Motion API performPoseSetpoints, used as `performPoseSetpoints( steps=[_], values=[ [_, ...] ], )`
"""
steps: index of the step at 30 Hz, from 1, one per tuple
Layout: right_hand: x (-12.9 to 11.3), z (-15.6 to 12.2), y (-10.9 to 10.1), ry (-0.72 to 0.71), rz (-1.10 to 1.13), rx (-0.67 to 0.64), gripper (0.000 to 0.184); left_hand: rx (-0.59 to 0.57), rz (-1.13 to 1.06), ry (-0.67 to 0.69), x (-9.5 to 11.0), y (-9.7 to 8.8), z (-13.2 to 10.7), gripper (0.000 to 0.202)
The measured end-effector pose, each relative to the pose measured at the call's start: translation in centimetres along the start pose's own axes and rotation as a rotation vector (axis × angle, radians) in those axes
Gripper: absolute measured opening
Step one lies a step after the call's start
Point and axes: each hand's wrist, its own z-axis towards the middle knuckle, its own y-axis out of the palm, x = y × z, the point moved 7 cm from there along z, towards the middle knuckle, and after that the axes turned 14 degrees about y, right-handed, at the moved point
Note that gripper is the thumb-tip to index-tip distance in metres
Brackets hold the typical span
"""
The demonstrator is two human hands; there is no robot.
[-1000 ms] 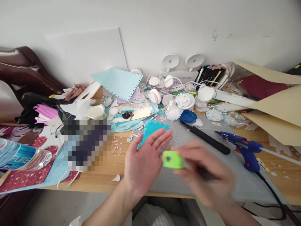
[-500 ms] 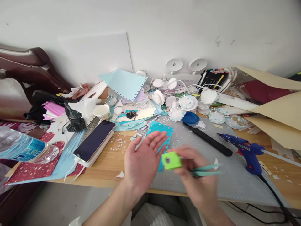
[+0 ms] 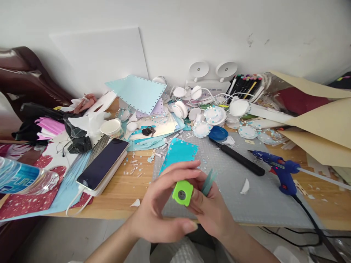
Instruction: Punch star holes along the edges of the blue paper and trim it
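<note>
My right hand (image 3: 210,204) grips a small bright-green paper punch (image 3: 182,193) with a round metal part facing me. Teal tweezers (image 3: 208,182) are also tucked in that hand, tips pointing up and away. My left hand (image 3: 159,204) curves around the punch, its fingers behind and above it and its thumb well apart below. Whether the left fingers touch the punch is hard to see. Just beyond both hands lies a bright blue paper sheet (image 3: 179,151) with small holes punched along its edges, its near part hidden by my left hand.
A grey cutting mat (image 3: 233,199) covers the table's middle, with a black-handled tool (image 3: 241,160) and a blue glue gun (image 3: 276,166) on it. White discs with blue dots (image 3: 215,115) crowd the back. A phone (image 3: 102,164) and a water bottle (image 3: 27,177) are on the left.
My left hand has turned from palm-up to curling around the punch. The right hand has moved left and brought the punch between both hands. The camera view has shifted slightly.
</note>
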Motion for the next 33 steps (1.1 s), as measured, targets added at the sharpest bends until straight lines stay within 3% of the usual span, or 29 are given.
performPoseSetpoints(
  steps=[4, 7, 11, 15, 22, 29, 33],
  values=[
    [-0.8, 0.2, 0.6, 0.026, 0.000, -0.034, 0.039, -0.077, 0.232, 0.104, 0.8, -0.7, 0.7, 0.041],
    [-1.5, 0.5, -0.1, 0.065, -0.014, -0.034, 0.035, -0.058, 0.279, 0.152, 1.1, -1.1, 1.4, 0.039],
    [-2.5, 1.1, -2.5, 0.143, -0.131, 0.046, 0.021, 0.051, 0.289, 0.135, 0.8, -2.1, 2.1, 0.039],
    [-3.9, 1.9, -5.3, 0.200, -0.408, 0.189, 0.022, 0.080, 0.334, 0.135, 0.6, -2.8, 3.2, 0.039],
    [-7.6, 3.6, -6.0, 0.020, -0.809, 0.196, 0.028, 0.047, 0.424, 0.159, 0.6, -3.4, 5.2, 0.039],
    [-8.4, 4.4, -6.6, -0.053, -0.638, 0.192, 0.022, 0.059, 0.501, 0.177, 0.5, -4.2, 5.6, 0.034],
    [-9.3, 3.9, -6.4, -0.098, -0.756, 0.288, 0.018, 0.074, 0.552, 0.175, 0.5, -4.5, 5.7, 0.030]
  ],
)
